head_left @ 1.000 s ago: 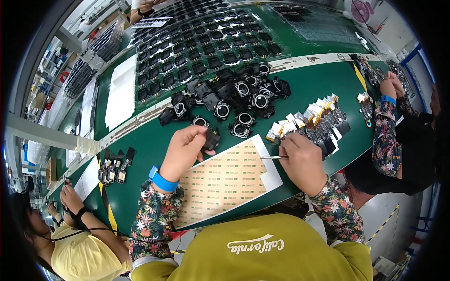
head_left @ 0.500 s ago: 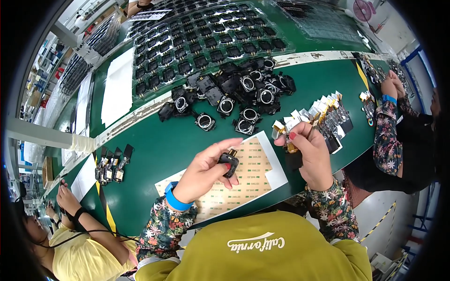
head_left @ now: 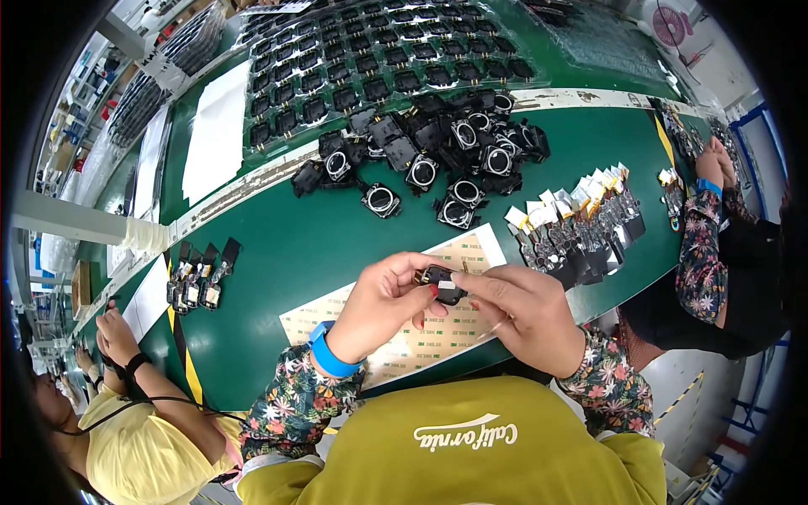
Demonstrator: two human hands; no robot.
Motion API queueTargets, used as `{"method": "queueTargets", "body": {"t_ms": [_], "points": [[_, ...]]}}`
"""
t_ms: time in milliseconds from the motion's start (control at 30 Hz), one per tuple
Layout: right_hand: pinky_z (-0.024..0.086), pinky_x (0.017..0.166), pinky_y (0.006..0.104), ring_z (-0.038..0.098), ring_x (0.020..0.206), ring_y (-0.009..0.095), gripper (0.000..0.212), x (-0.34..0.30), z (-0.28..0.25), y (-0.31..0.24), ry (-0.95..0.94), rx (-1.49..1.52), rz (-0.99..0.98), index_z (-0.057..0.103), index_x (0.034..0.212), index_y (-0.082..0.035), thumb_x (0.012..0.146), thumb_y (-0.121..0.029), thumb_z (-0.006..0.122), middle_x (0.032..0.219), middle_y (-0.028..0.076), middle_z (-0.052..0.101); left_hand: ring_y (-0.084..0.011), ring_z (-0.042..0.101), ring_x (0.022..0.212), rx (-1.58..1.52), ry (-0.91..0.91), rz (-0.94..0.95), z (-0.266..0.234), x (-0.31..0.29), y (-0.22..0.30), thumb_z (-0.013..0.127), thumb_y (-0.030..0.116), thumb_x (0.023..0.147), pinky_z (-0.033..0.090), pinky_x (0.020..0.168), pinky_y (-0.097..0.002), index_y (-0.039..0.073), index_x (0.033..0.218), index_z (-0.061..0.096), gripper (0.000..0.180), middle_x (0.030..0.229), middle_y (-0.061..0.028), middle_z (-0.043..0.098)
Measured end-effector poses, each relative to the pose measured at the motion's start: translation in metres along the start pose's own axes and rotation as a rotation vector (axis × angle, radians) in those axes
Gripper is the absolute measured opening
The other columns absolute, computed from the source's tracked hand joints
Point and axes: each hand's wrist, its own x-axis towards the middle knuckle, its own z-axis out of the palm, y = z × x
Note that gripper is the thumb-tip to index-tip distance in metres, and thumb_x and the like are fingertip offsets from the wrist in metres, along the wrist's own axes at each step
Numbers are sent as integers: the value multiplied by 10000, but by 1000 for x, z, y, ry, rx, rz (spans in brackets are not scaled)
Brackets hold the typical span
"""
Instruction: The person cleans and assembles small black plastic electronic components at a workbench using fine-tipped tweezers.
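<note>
A green table [head_left: 269,252] spreads under and beyond the grip. Below the grip, nearest the body, is the person's mustard shirt [head_left: 379,421], with a white script word and a swoosh over it, both upside down. Far beyond the grip, a clear tray [head_left: 528,82] carries rows of black parts. Closer, just past the grip, lies a pile [head_left: 438,139] of black modules with silvery rings. Directly beneath the grip is a tan sheet [head_left: 421,353] with a white border, covered in small repeated green print. Right of the grip, near it, stretches a row of boards [head_left: 581,231] with white tabs.

The left hand [head_left: 391,299] is clamped on a black part [head_left: 434,275], thumb and fingers pinching it above the sheet. The right hand [head_left: 530,316] is closed around a thin tool [head_left: 493,329], its fingertips touching the part's right side. The part bears a small pale label [head_left: 446,285], too small to read.
</note>
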Motion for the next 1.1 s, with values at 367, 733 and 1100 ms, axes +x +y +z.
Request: {"method": "queueTargets", "body": {"t_ms": [367,733,1100], "points": [[493,561,324,586,683,225,464,-5,3,1,-181,-505,-179,625,1119,-73,657,-28,622,869,87,561,-145,669,817,61,-51,-4,-3,0,2,480,-51,850,517,614,-216,-59,1154,540,311,1003,-106,647],[446,504,277,539,655,183,459,-7,4,3,-201,-681,-303,603,1152,-43,696,-84,570,922,98,545,-150,665,814,31,-55,10,-1,0,2,492,-70,852,538,663,-229,-75,1131,546,285,991,-129,645],[439,487,259,538,672,179,426,-7,9,5,-203,-642,-368,614,1118,-21,698,-81,573,937,105,537,-135,641,755,-111,-14,-1,-4,3,-10,504,-85,854,560,668,-250,-44,949,544,111,904,-110,638]]}}
